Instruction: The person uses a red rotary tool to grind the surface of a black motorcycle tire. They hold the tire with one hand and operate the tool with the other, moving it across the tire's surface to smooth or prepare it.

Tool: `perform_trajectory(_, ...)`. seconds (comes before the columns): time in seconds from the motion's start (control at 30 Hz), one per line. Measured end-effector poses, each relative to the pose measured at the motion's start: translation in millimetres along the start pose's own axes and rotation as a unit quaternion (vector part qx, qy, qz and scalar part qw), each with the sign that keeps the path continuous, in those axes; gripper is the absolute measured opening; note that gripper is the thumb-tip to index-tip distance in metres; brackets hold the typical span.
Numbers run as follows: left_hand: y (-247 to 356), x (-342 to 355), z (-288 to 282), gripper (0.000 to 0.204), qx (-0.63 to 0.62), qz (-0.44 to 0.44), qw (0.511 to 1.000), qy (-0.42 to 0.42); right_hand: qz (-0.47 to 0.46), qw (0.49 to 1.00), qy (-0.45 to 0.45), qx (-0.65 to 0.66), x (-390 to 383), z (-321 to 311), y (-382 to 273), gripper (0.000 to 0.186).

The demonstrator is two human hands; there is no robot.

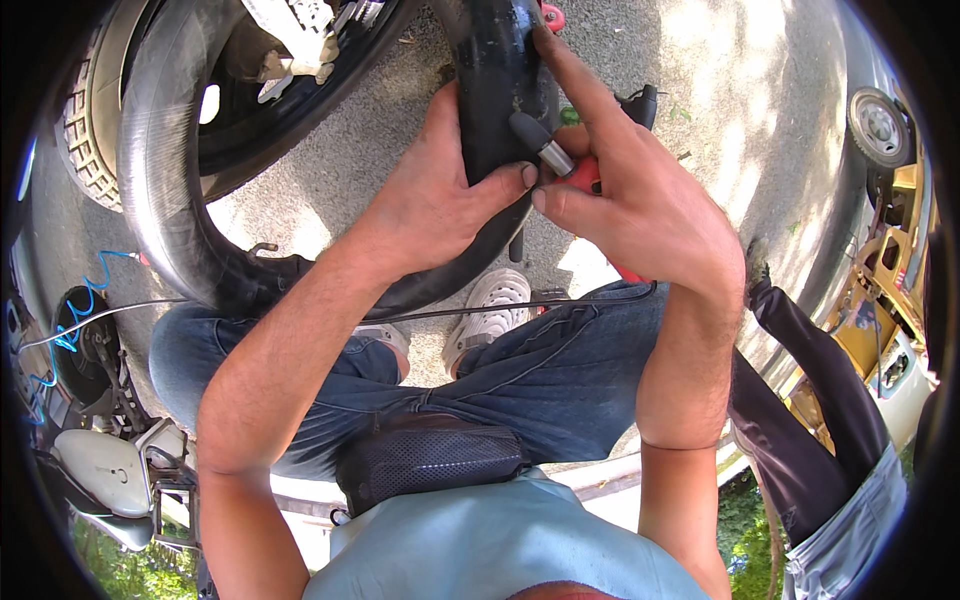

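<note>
A black rubber inner tube (160, 180) loops from the upper left around to the top centre. My left hand (435, 195) grips the tube near its valve (540, 145), thumb pressed beside the valve stem. My right hand (630, 190) holds a red-handled tool (585, 175) against the valve, with the index finger stretched up along the tube. Both forearms rise from the lower edge over my knees in blue jeans.
A motorcycle wheel with tyre (95, 120) stands at the upper left on grey pavement. A blue coiled hose (70, 320) and machine parts lie at the left. Another person's leg in dark trousers (800, 400) stands at the right, beside a yellow vehicle (890, 260).
</note>
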State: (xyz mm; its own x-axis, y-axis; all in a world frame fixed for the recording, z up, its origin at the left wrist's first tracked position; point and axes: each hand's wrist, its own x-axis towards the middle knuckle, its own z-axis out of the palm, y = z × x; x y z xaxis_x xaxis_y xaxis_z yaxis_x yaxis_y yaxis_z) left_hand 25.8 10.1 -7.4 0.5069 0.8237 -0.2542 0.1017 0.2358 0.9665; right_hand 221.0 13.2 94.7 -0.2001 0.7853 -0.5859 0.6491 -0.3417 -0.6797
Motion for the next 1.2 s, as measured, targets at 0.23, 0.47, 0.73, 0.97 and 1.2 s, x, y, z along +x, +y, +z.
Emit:
perform_trajectory(0.23, -1.1, -0.4, -0.9, 0.071, 0.016, -0.002, 1.000, -0.003, -0.031, 0.999, 0.015, -0.022, 2.4, 2.7, 7.7, 0.102)
perform_trajectory(0.47, 2.1, -1.2, -1.2, 0.073, 0.000, -0.034, 0.999, -0.005, -0.002, 1.000, 0.004, 0.009, 3.4, 1.8, 3.8, 0.103)
perform_trajectory(0.73, 5.1, -1.6, -1.7, 0.073, -0.013, -0.027, 1.000, -0.003, -0.038, 0.999, -0.010, 0.029, -1.5, -2.6, 11.2, 0.103)
perform_trajectory(0.97, 8.2, -0.7, -0.6, 0.076, 0.020, -0.017, 1.000, 0.001, -0.001, 1.000, -0.015, 0.002, 1.8, -3.8, -1.7, 0.103)
perform_trajectory(1.2, 8.2, -0.9, -1.5, 0.077, -0.051, -0.039, 0.998, -0.012, -0.038, 0.998, -0.014, 0.037, -3.4, -6.9, 11.9, 0.102)
